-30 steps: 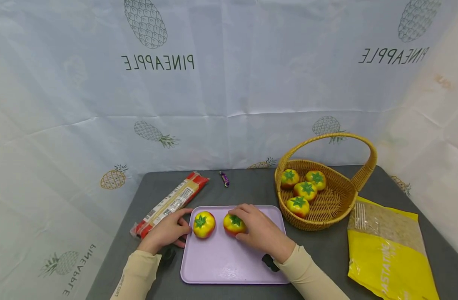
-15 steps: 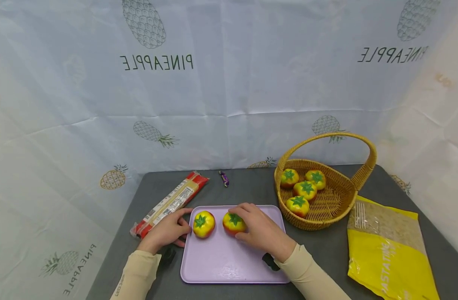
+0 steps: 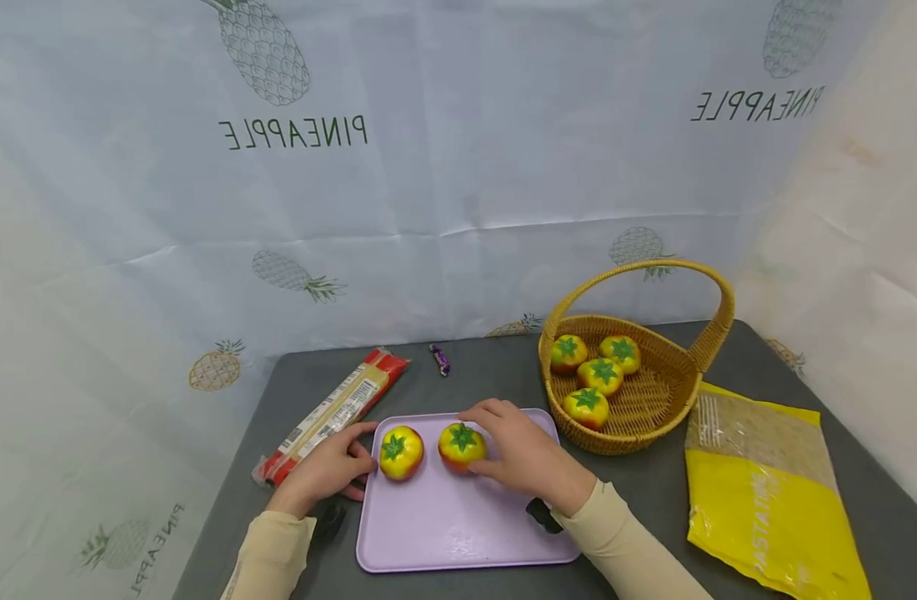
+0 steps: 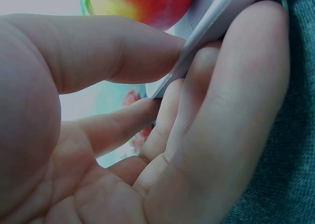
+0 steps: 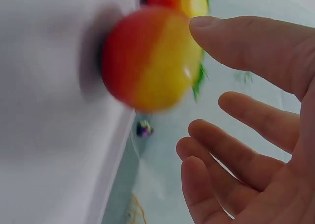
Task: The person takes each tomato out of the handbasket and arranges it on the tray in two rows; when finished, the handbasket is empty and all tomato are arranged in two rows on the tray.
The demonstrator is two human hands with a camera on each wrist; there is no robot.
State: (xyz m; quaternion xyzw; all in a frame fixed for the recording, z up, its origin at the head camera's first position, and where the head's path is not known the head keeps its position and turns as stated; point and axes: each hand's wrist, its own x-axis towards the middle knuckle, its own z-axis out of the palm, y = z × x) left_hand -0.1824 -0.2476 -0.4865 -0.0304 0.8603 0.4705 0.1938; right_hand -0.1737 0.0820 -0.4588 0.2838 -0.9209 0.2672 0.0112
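On a lilac tray (image 3: 454,533) sit two yellow-and-red, tomato-like fruits with green star-shaped leaf tops. My left hand (image 3: 329,469) pinches the tray's left rim, thumb on the inner side and fingers outside and beneath, as the left wrist view shows. Just inside that rim lies the left fruit (image 3: 402,453). Beside the right fruit (image 3: 462,447) is my right hand (image 3: 529,454), fingers spread and lightly bent. In the right wrist view the thumb tip (image 5: 204,23) overlaps the fruit's upper edge, while the other fingers (image 5: 221,155) stand away from it.
A wicker basket (image 3: 657,408) with a tall handle holds several similar fruits at the back right. A yellow pasta bag (image 3: 774,508) lies to its front. Left of the tray lies a red-ended noodle packet (image 3: 338,408); a purple-wrapped candy (image 3: 439,360) is behind.
The head view has turned slightly, shifting the scene left. My right hand has eased a little off the right fruit, showing more of it. My left hand stays at the tray rim.
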